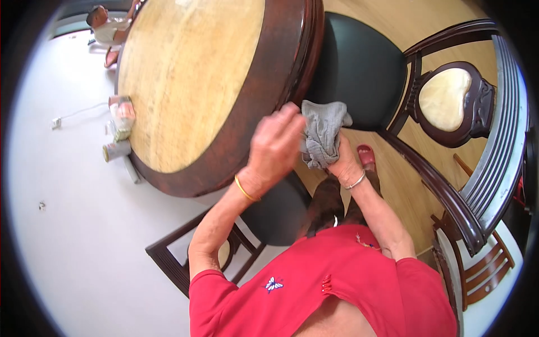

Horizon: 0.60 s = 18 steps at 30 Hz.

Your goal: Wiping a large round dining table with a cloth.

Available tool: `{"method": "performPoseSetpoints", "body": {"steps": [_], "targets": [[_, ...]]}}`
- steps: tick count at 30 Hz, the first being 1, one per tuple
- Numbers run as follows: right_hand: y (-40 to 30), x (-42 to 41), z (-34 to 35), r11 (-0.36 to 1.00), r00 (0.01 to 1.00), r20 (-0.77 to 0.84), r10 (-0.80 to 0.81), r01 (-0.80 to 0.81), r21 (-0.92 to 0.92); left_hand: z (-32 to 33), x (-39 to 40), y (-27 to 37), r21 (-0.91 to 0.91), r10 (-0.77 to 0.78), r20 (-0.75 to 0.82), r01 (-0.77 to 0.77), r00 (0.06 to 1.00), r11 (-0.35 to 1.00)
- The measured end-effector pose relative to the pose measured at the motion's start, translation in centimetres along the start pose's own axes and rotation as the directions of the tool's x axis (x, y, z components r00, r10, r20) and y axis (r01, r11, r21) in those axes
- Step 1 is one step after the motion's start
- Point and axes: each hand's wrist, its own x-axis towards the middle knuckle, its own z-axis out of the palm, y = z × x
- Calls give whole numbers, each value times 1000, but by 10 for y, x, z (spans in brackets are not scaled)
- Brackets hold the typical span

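A crumpled grey cloth [322, 126] is gripped from below by my right hand [346, 158], beside the rim of a round dark wooden table [269, 80] with a pale stone-like centre. My left hand [278, 145], blurred, is just to the left of the cloth, over the table's edge. Its fingers extend upward, and whether they touch the cloth cannot be told. Under and behind the cloth lies the black seat of a dark wooden armchair [360, 71].
Plastic packages [122, 116] and a can [117, 150] sit at the table's far left edge. A second dark chair [273, 210] stands below the table, beside my legs. Another wooden chair [488, 269] is at lower right. A seated person [107, 31] is at the upper left.
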Motion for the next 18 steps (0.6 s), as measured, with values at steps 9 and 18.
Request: {"method": "performPoseSetpoints", "body": {"steps": [9,18], "targets": [[-15,94,29,838,948,-164,-272,150,-524,0,52,-179,481,-145,-273,266,951,835],[15,133,40,803,856,-456,-243,-86,-589,16,45,-192,388,-283,-211,346,935,854]]}}
